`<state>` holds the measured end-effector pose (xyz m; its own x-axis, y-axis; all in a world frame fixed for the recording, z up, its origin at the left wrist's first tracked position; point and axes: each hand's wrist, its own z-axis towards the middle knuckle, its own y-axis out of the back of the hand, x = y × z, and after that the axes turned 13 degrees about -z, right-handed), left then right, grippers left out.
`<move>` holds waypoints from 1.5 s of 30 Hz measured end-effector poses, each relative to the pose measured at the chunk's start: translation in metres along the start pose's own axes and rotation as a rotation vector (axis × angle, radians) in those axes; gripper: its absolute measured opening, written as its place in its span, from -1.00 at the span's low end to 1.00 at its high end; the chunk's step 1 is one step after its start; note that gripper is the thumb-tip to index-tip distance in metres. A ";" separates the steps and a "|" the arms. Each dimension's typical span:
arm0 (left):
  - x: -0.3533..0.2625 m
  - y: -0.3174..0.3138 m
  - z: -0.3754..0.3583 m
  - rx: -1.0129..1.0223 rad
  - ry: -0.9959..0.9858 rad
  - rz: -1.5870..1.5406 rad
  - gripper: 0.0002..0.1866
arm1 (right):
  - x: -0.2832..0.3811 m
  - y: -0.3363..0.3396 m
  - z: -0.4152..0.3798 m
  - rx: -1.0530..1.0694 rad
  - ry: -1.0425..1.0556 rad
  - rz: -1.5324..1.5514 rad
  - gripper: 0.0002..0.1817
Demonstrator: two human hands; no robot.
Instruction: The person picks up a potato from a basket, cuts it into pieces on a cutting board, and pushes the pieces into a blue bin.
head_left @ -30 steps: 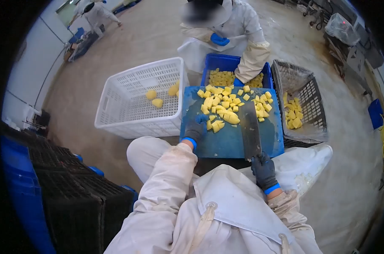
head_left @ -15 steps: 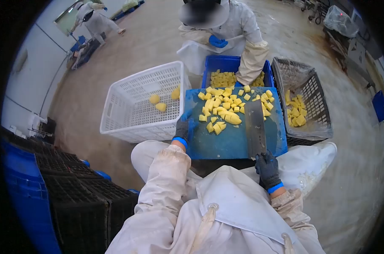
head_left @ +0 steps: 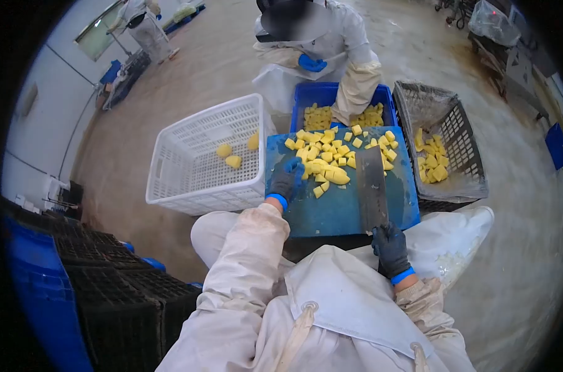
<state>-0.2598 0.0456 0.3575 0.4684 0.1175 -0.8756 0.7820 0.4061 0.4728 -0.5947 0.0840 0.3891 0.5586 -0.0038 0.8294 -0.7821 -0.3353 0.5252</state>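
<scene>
My right hand (head_left: pixel 391 251), in a dark glove, is closed around the handle of a cleaver (head_left: pixel 372 186). The broad blade lies over the right part of a blue cutting board (head_left: pixel 318 214), beside the potato pieces. My left hand (head_left: pixel 285 181), gloved as well, is over the board's left side with its fingers stretched out against the left edge of the pile. Cut yellow potato chunks (head_left: pixel 321 152) cover the far half of the board. Among them, nearest me, lies a larger sliced potato (head_left: pixel 336 175).
On the left, a white crate (head_left: pixel 210 191) holds 3 whole potatoes (head_left: pixel 233 162). A dark lined crate (head_left: pixel 470 146) with potato pieces stands right. Beyond the board, a co-worker's sleeve (head_left: pixel 357 84) reaches into a blue bin (head_left: pixel 387 98) of chunks. Black crates (head_left: pixel 117 310) stand at lower left.
My left hand has moved from the board's left edge inward and away from me, up to the potato pieces, and the left-hand pieces have shifted inward. The cleaver stays in my right hand.
</scene>
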 end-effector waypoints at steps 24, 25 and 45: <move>-0.035 0.048 0.006 -0.199 -0.189 -0.059 -0.63 | 0.015 0.011 -0.001 0.136 0.017 0.096 -0.78; -0.022 0.059 0.000 -0.191 -0.168 -0.034 -0.63 | 0.023 0.017 -0.001 0.198 0.032 -0.039 -0.76; 0.009 0.087 -0.003 -0.039 0.281 -0.668 -0.61 | 0.078 0.027 0.051 0.115 0.292 -0.672 -0.70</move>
<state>-0.1889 0.0853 0.3911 -0.2313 0.0594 -0.9711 0.8466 0.5040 -0.1708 -0.5584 0.0267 0.4580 0.7983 0.4820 0.3612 -0.2546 -0.2735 0.9276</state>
